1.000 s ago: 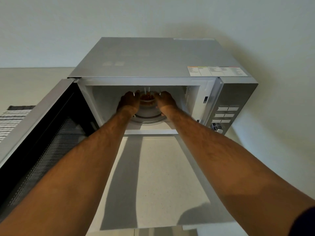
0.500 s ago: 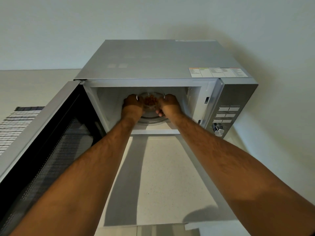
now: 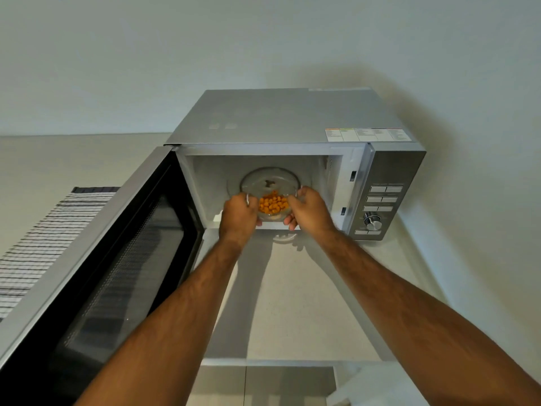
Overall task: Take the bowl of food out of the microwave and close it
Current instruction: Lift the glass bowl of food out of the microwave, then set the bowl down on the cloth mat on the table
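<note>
A silver microwave (image 3: 281,118) stands on the counter against the wall, its door (image 3: 96,282) swung wide open to the left. A clear glass bowl (image 3: 273,213) filled with small orange food pieces is held at the mouth of the cavity, above the front sill. My left hand (image 3: 238,213) grips the bowl's left rim and my right hand (image 3: 308,208) grips its right rim. Behind the bowl the glass turntable (image 3: 270,180) lies bare inside the cavity.
The control panel (image 3: 383,197) with buttons and a knob is on the microwave's right side. A striped cloth (image 3: 44,238) lies on the counter at far left, behind the door. Pale countertop (image 3: 292,303) stretches in front of the microwave to its front edge.
Both hands have drawn the bowl off the turntable and toward me, from deep inside the cavity to its front opening. The view has shifted back and up.
</note>
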